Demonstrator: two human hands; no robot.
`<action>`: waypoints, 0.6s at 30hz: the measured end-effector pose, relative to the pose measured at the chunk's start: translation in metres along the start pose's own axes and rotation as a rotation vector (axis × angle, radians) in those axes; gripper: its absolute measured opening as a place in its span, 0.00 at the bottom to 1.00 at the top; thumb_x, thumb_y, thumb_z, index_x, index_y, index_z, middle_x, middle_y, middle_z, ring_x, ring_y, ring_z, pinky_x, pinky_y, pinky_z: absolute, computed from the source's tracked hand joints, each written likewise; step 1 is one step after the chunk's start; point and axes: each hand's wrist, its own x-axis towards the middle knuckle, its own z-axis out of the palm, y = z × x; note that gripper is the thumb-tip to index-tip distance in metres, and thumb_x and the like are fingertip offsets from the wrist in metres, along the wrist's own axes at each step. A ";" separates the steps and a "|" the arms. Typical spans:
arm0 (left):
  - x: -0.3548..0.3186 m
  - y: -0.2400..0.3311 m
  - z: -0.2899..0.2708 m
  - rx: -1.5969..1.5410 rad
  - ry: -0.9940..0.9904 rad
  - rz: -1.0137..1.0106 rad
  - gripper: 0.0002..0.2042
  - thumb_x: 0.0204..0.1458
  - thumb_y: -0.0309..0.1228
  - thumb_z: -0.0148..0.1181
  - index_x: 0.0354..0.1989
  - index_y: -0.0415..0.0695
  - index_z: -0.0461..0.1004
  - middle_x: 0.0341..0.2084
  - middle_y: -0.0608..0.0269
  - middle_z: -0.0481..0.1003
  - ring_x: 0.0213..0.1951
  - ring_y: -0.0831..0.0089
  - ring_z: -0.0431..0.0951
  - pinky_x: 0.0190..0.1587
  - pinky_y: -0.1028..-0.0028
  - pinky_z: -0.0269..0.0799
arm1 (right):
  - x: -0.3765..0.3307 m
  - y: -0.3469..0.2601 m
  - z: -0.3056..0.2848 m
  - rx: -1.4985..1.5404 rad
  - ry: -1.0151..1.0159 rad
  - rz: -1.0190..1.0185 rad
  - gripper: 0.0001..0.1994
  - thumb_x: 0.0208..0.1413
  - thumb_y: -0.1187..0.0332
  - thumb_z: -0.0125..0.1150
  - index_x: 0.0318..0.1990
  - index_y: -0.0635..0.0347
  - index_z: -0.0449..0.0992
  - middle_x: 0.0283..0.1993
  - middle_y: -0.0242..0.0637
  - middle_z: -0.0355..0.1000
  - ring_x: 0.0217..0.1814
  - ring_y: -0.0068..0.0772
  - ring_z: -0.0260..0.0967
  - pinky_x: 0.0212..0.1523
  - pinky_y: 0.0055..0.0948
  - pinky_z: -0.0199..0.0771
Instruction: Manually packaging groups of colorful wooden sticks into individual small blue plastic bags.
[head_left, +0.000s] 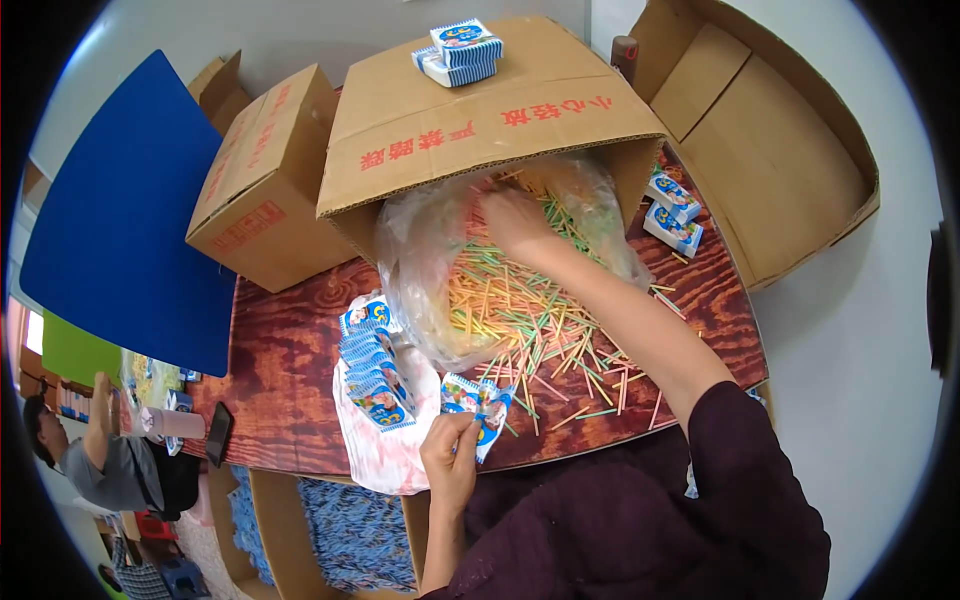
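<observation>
My left hand point(450, 455) is closed on a blue-and-white packet point(490, 394), pinching it near the table's front edge. My right hand point(512, 220) reaches into a clear plastic bag point(408, 290) full of thin coloured sticks point(500, 300); its fingers are blurred and partly hidden among them, so their grip cannot be made out. Pink, yellow, green and orange sticks spill from the bag's mouth onto the table. The bag lies in a cardboard box point(420, 110) turned on its side. Left of the held packet, a row of similar packets point(375, 365) rests on a white cloth point(365, 455).
Two packets point(465, 45) are stacked on the box, and others point(673, 228) lie at its right. Another carton point(265, 180) and a blue panel point(130, 220) stand left. An open carton point(790, 150) is at right. Blue packets point(355, 530) fill a box below. A person point(115, 465) sits far left.
</observation>
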 end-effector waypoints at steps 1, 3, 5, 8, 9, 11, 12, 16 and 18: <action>-0.001 0.004 0.002 -0.013 -0.005 -0.024 0.00 0.51 0.17 0.58 0.30 0.33 0.73 0.25 0.58 0.74 0.29 0.73 0.73 0.34 0.76 0.67 | 0.009 -0.006 0.008 0.006 0.001 0.002 0.10 0.50 0.69 0.53 0.34 0.61 0.79 0.38 0.47 0.76 0.41 0.51 0.74 0.42 0.44 0.73; 0.000 0.007 0.004 -0.021 -0.017 -0.039 0.01 0.51 0.17 0.56 0.30 0.32 0.72 0.25 0.60 0.73 0.29 0.76 0.72 0.34 0.78 0.67 | 0.026 -0.020 0.020 -0.119 -0.272 0.090 0.11 0.46 0.66 0.56 0.34 0.58 0.81 0.38 0.48 0.77 0.42 0.48 0.76 0.42 0.43 0.74; 0.000 0.008 0.006 -0.046 -0.015 -0.063 0.00 0.52 0.17 0.56 0.30 0.32 0.73 0.25 0.60 0.73 0.30 0.76 0.72 0.34 0.78 0.67 | 0.032 -0.016 0.052 -0.162 -0.093 0.082 0.11 0.45 0.64 0.58 0.33 0.57 0.81 0.37 0.47 0.77 0.42 0.46 0.76 0.41 0.42 0.75; -0.002 0.009 0.005 -0.047 -0.022 -0.086 0.00 0.52 0.17 0.56 0.30 0.32 0.73 0.25 0.60 0.74 0.30 0.77 0.72 0.34 0.78 0.66 | 0.037 -0.029 0.064 -0.209 0.124 0.122 0.10 0.44 0.62 0.59 0.32 0.56 0.82 0.36 0.44 0.78 0.43 0.45 0.76 0.40 0.43 0.75; -0.003 0.009 0.004 -0.048 -0.025 -0.102 0.00 0.52 0.17 0.57 0.30 0.32 0.73 0.25 0.60 0.74 0.30 0.77 0.72 0.34 0.78 0.66 | 0.037 -0.034 0.063 -0.218 0.175 0.186 0.11 0.44 0.62 0.59 0.32 0.55 0.81 0.37 0.42 0.78 0.43 0.46 0.76 0.39 0.43 0.75; -0.005 0.008 0.000 -0.048 -0.007 -0.095 0.00 0.52 0.17 0.57 0.30 0.32 0.73 0.25 0.60 0.74 0.30 0.77 0.72 0.34 0.78 0.66 | 0.038 -0.039 0.044 -0.120 -0.088 0.160 0.12 0.46 0.62 0.58 0.35 0.56 0.81 0.40 0.44 0.77 0.44 0.45 0.76 0.40 0.44 0.75; -0.005 0.007 -0.002 -0.049 0.005 -0.089 0.01 0.52 0.17 0.57 0.30 0.32 0.73 0.25 0.60 0.74 0.30 0.78 0.72 0.34 0.78 0.66 | 0.037 -0.040 0.036 -0.025 -0.354 0.136 0.14 0.47 0.62 0.58 0.39 0.57 0.80 0.43 0.45 0.77 0.45 0.45 0.75 0.40 0.44 0.75; -0.006 0.008 -0.006 -0.059 0.017 -0.086 0.01 0.52 0.18 0.57 0.30 0.33 0.73 0.24 0.61 0.73 0.29 0.78 0.72 0.34 0.78 0.66 | 0.017 0.018 0.047 0.093 0.112 -0.005 0.15 0.50 0.62 0.56 0.43 0.59 0.77 0.44 0.50 0.75 0.46 0.44 0.75 0.40 0.41 0.76; -0.009 0.006 -0.007 -0.058 0.011 -0.089 0.01 0.52 0.18 0.57 0.30 0.33 0.73 0.24 0.61 0.73 0.29 0.78 0.71 0.33 0.78 0.66 | 0.027 0.056 0.039 0.135 -0.255 0.112 0.14 0.55 0.65 0.49 0.42 0.63 0.77 0.42 0.50 0.76 0.43 0.46 0.76 0.42 0.41 0.75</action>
